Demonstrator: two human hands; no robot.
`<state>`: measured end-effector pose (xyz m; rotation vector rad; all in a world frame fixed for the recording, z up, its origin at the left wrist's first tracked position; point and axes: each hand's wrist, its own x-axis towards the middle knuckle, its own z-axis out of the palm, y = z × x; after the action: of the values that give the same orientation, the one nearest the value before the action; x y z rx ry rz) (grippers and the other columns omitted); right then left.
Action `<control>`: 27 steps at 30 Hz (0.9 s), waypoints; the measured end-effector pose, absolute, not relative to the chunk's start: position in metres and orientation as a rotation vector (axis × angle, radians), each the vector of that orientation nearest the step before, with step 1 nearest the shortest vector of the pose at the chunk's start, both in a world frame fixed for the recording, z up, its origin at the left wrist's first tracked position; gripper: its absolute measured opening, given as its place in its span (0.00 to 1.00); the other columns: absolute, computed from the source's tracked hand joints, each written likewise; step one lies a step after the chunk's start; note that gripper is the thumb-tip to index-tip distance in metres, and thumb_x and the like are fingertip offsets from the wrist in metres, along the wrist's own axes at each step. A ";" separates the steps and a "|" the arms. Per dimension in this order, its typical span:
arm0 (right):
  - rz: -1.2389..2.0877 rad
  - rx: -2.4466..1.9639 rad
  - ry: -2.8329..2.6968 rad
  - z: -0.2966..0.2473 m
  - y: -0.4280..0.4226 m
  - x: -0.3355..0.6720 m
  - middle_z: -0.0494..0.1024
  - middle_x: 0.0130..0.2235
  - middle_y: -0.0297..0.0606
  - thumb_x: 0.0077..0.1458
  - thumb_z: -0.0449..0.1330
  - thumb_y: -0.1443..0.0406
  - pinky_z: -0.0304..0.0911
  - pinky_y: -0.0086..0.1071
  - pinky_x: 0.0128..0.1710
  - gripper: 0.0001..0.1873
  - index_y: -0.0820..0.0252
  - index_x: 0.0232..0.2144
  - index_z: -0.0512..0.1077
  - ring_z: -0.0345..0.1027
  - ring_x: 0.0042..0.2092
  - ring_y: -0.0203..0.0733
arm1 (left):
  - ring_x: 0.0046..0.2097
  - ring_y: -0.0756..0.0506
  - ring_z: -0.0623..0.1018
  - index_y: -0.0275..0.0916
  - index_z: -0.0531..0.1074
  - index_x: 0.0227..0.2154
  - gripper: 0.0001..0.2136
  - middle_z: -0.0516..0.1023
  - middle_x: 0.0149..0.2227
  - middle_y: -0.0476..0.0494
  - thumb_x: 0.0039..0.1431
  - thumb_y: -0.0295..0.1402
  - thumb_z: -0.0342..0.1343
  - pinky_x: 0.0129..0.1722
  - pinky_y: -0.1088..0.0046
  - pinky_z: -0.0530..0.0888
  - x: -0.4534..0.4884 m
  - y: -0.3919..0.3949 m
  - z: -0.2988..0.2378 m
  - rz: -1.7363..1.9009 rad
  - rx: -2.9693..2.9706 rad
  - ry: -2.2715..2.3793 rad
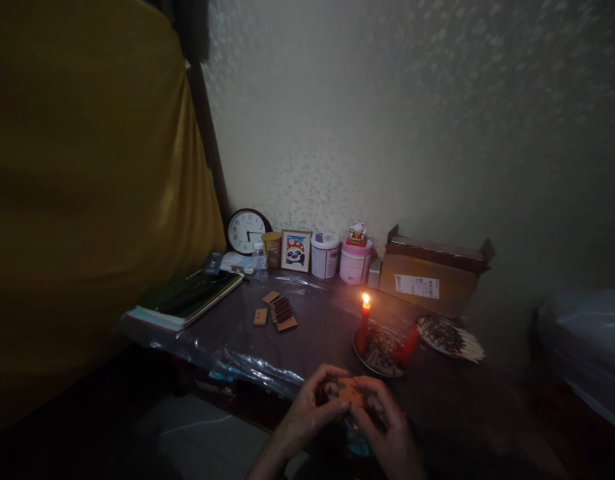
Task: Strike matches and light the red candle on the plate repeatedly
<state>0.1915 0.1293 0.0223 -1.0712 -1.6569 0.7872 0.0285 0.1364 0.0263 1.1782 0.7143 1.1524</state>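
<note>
1. Head view: the left hand (307,410) has its fingers (331,371) closed on one side of a small brown cardboard piece (351,392).
2. The right hand (389,421) grips its other side, fingers curled.
3. Just beyond the fingers, a lit red candle (365,327) stands in a dish (370,367) on the counter (327,317).

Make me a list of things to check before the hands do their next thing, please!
1. Small orange-brown cardboard piece held by left hand and right hand: ok.
2. Thin red wax candle upright and lit: ok.
3. Bright yellow flame apart from both hands: ok.
4. Unlit red wax candle upright: not ok, it's tilted.
5. Slim white sticks apart from the flame: ok.
6. Something inside the cardboard piece: cannot tell.
</note>
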 end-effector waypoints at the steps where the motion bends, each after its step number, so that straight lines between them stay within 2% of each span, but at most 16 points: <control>1: 0.785 -1.067 -1.658 0.024 0.129 0.191 0.77 0.39 0.37 0.52 0.58 0.61 0.70 0.28 0.36 0.11 0.55 0.39 0.68 0.74 0.37 0.41 | 0.30 0.50 0.68 0.39 0.68 0.41 0.19 0.69 0.27 0.51 0.45 0.38 0.63 0.31 0.75 0.64 0.029 0.137 0.026 1.153 1.178 0.709; 13: 0.816 -1.102 -1.687 0.023 0.129 0.194 0.77 0.39 0.38 0.52 0.57 0.59 0.70 0.30 0.37 0.12 0.55 0.39 0.68 0.73 0.39 0.43 | 0.29 0.51 0.67 0.38 0.68 0.41 0.18 0.66 0.26 0.52 0.46 0.36 0.62 0.30 0.76 0.64 0.029 0.135 0.027 1.161 1.189 0.711; 27: 0.791 -1.086 -1.668 0.022 0.130 0.192 0.77 0.39 0.37 0.52 0.58 0.61 0.70 0.29 0.37 0.10 0.55 0.39 0.68 0.74 0.39 0.43 | 0.30 0.51 0.68 0.38 0.69 0.41 0.18 0.68 0.27 0.51 0.46 0.36 0.62 0.30 0.76 0.64 0.029 0.137 0.026 1.152 1.187 0.708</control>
<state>0.1918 0.1297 0.0219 -1.0865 -1.6682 0.7911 0.0289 0.1367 0.0256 1.1870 0.7081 1.1522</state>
